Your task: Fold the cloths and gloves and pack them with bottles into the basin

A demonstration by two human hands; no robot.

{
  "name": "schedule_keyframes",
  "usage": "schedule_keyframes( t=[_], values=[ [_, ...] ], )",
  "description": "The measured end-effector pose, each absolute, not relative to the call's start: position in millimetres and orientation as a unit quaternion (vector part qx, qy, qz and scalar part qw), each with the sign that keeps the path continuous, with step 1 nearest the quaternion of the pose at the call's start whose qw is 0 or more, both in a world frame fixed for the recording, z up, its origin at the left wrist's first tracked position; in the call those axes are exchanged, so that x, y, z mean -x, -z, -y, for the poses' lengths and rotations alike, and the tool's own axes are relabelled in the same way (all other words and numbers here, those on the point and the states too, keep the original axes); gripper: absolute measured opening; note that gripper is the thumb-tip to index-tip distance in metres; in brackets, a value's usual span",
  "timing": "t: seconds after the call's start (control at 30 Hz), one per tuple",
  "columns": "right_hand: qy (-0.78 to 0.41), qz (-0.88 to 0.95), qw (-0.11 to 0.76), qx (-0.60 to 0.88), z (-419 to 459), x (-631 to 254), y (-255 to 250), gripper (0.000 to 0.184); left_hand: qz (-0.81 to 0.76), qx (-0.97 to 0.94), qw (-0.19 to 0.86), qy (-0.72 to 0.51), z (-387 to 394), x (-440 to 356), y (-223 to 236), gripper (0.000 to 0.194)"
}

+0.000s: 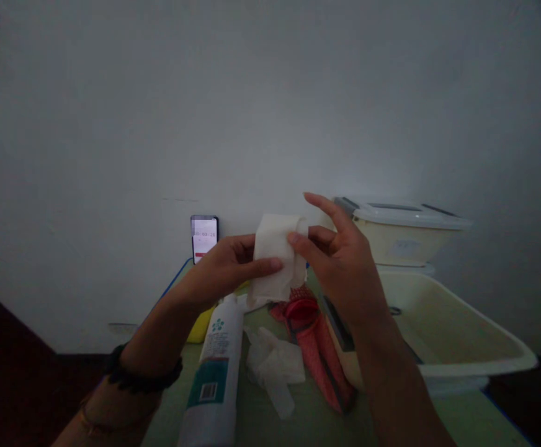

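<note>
Held up at mid-height over the table: one folded off-white sheet, thin like tissue or soft cloth (274,242). Gripped at its left side by the left hand (228,264), thumb flat on the near face, fingers behind; pinched near the right edge by the right hand (345,261), index finger raised free. Probably gripped from both sides to keep the layers taut and aligned.

Below, on the pale green tabletop (254,425): one white cylindrical container with teal label (217,347), one crumpled translucent white heap (275,363), sheets within uncountable, and one coral-red fabric item with grey trim (321,360). Partly hidden at left, something yellow (199,328).

To the right, one large cream plastic basin (479,371); behind it, one cream lidded box (391,242). Propped upright near the wall, one phone (205,239), likely angled for reading.
</note>
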State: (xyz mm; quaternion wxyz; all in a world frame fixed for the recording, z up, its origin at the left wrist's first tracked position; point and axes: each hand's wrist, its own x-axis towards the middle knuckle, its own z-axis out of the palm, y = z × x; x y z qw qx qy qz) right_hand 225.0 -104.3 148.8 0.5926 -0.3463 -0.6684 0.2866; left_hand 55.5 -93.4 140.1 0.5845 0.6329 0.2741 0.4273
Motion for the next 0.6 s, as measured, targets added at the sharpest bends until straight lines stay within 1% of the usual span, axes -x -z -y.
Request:
schedule_keyframes(
  t=[0.07, 0.1, 0.17, 0.23, 0.3, 0.4, 0.47, 0.6],
  values=[
    [-0.301, 0.652, 0.607, 0.341, 103.8, -225.4, -149.3, 0.047, -0.264, -0.629, 0.576, -0.451, 95.6, -54.9, -142.9, 0.037],
    [-0.302, 0.646, 0.612, 0.340, 103.3, -225.6, -149.6, 0.041, -0.264, -0.629, 0.566, -0.464, 96.7, -54.2, -144.2, 0.044],
    [-0.287, 0.643, 0.621, 0.344, 102.5, -225.9, -150.4, 0.024, -0.266, -0.640, 0.538, -0.480, 98.9, -52.5, -146.2, 0.058],
    [-0.269, 0.645, 0.624, 0.350, 102.3, -225.8, -151.6, 0.011, -0.270, -0.660, 0.503, -0.488, 100.7, -50.9, -147.1, 0.067],
    [-0.269, 0.645, 0.620, 0.356, 103.2, -225.1, -153.4, 0.008, -0.279, -0.679, 0.470, -0.491, 101.5, -49.8, -146.9, 0.065],
    [-0.298, 0.648, 0.602, 0.358, 105.7, -223.9, -155.8, 0.014, -0.297, -0.691, 0.428, -0.501, 100.5, -48.9, -145.4, 0.046],
    [-0.318, 0.658, 0.584, 0.353, 106.5, -223.7, -156.2, 0.019, -0.313, -0.688, 0.406, -0.513, 99.3, -48.3, -145.1, 0.038],
    [-0.345, 0.682, 0.550, 0.337, 105.2, -225.1, -153.5, 0.028, -0.352, -0.678, 0.371, -0.528, 98.7, -46.7, -148.4, 0.037]
  ],
)
